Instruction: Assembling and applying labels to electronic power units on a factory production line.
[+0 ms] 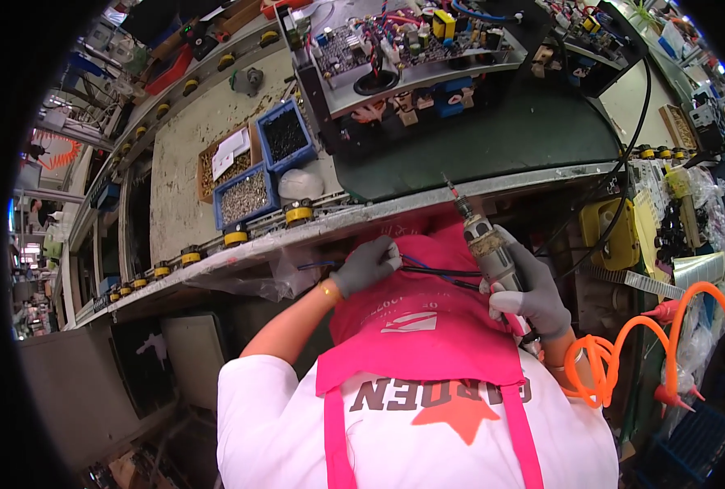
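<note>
My right hand [537,297], in a grey glove, wraps round the body of a power screwdriver [490,254]. Its thin bit points up and away, toward the bench's front edge. Lower left of it, my left hand [368,265], also gloved in grey, is closed in front of the pink apron. Black cables [440,271] run from its fingers toward the screwdriver, and a blue wire [317,265] sticks out on its other side. Beyond both hands, an open chassis with a circuit board [354,53] sits on a dark green mat [493,138].
Blue bins of black screws [285,136] and silver screws [245,198] stand left of the mat, beside a cardboard box of brass-coloured parts [207,175]. Rollers [236,236] line the bench's front rail. An orange coiled hose [599,367] hangs by my right forearm. A yellow bin [607,232] is at right.
</note>
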Demonstrator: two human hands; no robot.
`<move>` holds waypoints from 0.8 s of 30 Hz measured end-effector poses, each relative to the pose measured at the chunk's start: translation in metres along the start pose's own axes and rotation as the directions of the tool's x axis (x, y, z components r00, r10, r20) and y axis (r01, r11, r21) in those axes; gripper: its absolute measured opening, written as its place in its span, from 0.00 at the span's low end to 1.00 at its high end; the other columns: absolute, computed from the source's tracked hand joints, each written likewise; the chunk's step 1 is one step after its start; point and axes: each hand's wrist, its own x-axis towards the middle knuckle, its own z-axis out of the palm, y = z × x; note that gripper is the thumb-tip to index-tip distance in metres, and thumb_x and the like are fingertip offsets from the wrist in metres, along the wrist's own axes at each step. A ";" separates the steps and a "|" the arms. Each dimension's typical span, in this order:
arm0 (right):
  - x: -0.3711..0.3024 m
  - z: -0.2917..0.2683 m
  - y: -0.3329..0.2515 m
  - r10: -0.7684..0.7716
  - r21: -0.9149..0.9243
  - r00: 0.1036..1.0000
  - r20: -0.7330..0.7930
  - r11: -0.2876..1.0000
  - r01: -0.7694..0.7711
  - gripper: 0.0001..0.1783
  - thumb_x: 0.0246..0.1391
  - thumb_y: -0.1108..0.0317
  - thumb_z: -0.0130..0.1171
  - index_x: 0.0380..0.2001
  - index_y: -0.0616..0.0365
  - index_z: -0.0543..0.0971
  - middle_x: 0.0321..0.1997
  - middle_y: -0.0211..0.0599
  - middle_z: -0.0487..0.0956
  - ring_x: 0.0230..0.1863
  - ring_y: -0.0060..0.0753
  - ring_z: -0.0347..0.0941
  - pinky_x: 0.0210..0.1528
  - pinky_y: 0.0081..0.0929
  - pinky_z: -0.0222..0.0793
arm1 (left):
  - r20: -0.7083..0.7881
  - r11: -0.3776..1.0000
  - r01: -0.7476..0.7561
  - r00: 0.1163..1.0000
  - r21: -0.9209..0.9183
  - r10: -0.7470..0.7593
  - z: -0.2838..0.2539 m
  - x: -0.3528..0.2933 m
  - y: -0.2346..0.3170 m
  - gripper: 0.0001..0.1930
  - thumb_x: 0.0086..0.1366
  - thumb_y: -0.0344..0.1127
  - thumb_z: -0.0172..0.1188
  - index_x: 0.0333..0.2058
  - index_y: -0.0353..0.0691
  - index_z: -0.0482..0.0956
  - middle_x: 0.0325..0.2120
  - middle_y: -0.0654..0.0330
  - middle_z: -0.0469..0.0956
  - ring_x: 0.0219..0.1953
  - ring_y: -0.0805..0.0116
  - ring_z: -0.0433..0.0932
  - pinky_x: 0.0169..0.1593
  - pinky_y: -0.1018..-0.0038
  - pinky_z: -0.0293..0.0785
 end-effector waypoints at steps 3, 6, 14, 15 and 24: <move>0.006 -0.004 -0.002 0.019 -0.060 0.999 0.032 0.998 -0.017 0.51 0.32 0.75 0.59 0.65 0.62 0.50 0.33 0.40 0.72 0.27 0.26 0.70 0.28 0.22 0.71 | 0.068 0.714 0.317 0.932 -0.624 -0.355 -0.019 0.010 0.044 0.06 0.60 0.33 0.56 0.32 0.38 0.71 0.22 0.61 0.72 0.23 0.73 0.73 0.27 0.78 0.69; 0.010 -0.007 -0.003 -0.007 -0.053 0.998 0.067 0.999 0.010 0.52 0.32 0.74 0.61 0.64 0.62 0.51 0.35 0.39 0.72 0.30 0.26 0.69 0.29 0.23 0.71 | 0.039 0.553 0.264 0.922 -0.790 -0.384 -0.042 0.028 0.083 0.11 0.61 0.32 0.56 0.40 0.34 0.71 0.26 0.63 0.73 0.23 0.79 0.71 0.26 0.83 0.68; 0.007 -0.020 -0.009 -0.073 -0.205 0.987 0.144 0.973 0.101 0.54 0.34 0.66 0.70 0.64 0.62 0.52 0.44 0.35 0.72 0.43 0.21 0.67 0.50 0.21 0.62 | -0.099 0.248 -0.022 0.947 -0.968 -0.305 -0.056 0.076 0.107 0.08 0.65 0.35 0.53 0.39 0.38 0.70 0.27 0.63 0.71 0.23 0.78 0.66 0.25 0.82 0.63; 0.007 -0.021 -0.009 -0.077 -0.227 0.988 0.137 0.968 0.107 0.54 0.34 0.65 0.70 0.64 0.62 0.52 0.45 0.36 0.73 0.44 0.21 0.67 0.51 0.21 0.61 | -0.096 0.252 -0.018 0.948 -0.967 -0.303 -0.056 0.081 0.108 0.08 0.65 0.35 0.53 0.39 0.38 0.70 0.27 0.63 0.71 0.23 0.78 0.66 0.25 0.82 0.63; 0.018 -0.039 -0.012 -0.102 -0.262 0.980 0.171 0.954 0.145 0.56 0.35 0.61 0.71 0.65 0.63 0.50 0.56 0.44 0.68 0.57 0.31 0.63 0.59 0.25 0.55 | -0.140 0.243 -0.044 0.909 -0.969 -0.392 -0.058 0.111 0.129 0.14 0.66 0.44 0.53 0.33 0.36 0.70 0.19 0.64 0.68 0.17 0.77 0.64 0.20 0.82 0.60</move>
